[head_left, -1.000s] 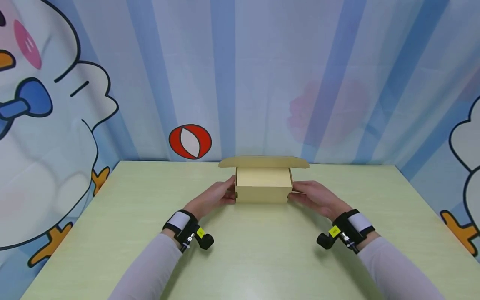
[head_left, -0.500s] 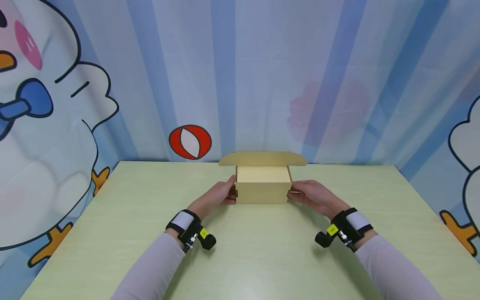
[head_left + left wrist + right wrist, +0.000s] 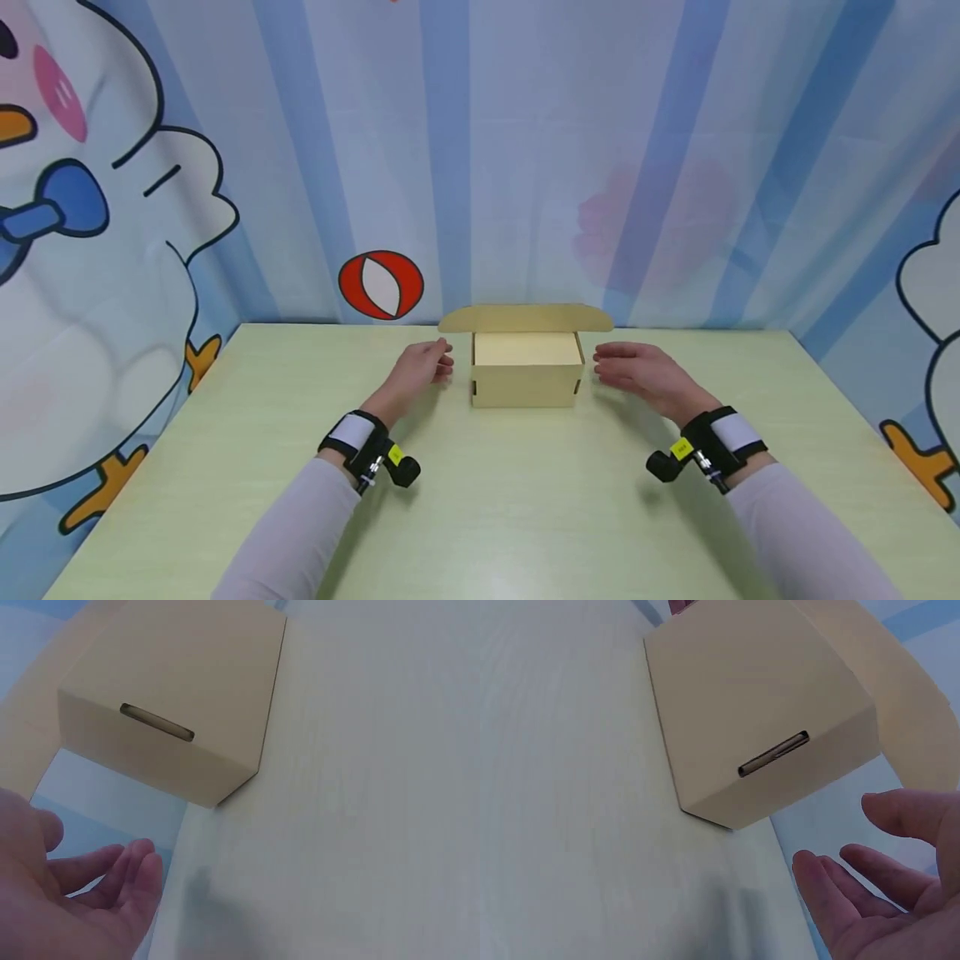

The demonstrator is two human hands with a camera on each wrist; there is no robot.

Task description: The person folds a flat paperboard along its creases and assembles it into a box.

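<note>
A small tan cardboard box (image 3: 524, 387) stands near the far edge of the table, its lid flap (image 3: 526, 317) raised at the back. Its front corners show narrow slots, one of them plain in the left wrist view of the box (image 3: 180, 667). My left hand (image 3: 417, 372) hovers just left of the box, apart from it, with relaxed, slightly bent fingers. To the right of the box, my right hand (image 3: 651, 375) is likewise apart from it, fingers loosely extended. Neither hand holds anything. The box's inside cannot be seen past its pale top panel.
The pale wooden table (image 3: 525, 508) carries the box. Behind it hangs a blue striped curtain (image 3: 517, 167) printed with cartoon birds and a red-and-white ball (image 3: 381, 285). Each wrist wears a strapped camera, such as the left wrist camera (image 3: 405, 472).
Both hands have let go of the box's sides and moved outward from it. The lid flap rose slightly earlier, and the box has stayed in place.
</note>
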